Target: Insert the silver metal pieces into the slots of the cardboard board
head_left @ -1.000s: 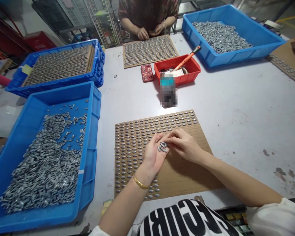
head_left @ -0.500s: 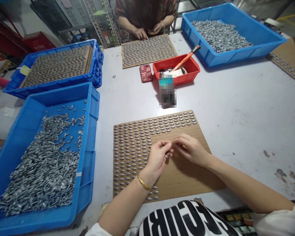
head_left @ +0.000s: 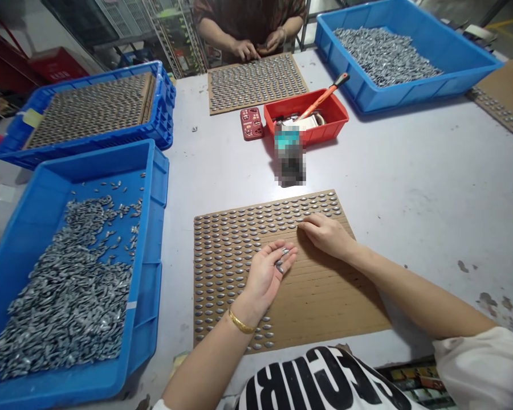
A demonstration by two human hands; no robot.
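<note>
A cardboard sheet (head_left: 325, 302) lies before me, with rows of small silver, pointed-oval metal pieces (head_left: 222, 239) covering its left side and far edge. Over the sheet, my left hand (head_left: 263, 272) is palm up with its fingers curled around a few loose metal pieces (head_left: 280, 265). My right hand (head_left: 327, 234) rests on the sheet at the near end of a partly filled row, thumb and fingertips pinched together. Whatever is between those fingertips is hidden by the hand.
A blue bin (head_left: 147, 250) of loose metal pieces stands at left, with a blue crate (head_left: 167, 111) of filled sheets behind. A red tray (head_left: 325, 136) with an orange-handled tool, a red case (head_left: 251, 124) and another blue bin (head_left: 410, 94) lie farther off. A co-worker's hands (head_left: 245, 50) work opposite.
My hands have moved apart. The right has gone from the left fingertips up and away to the sheet's row; the left has opened slightly, showing the pieces in it.
</note>
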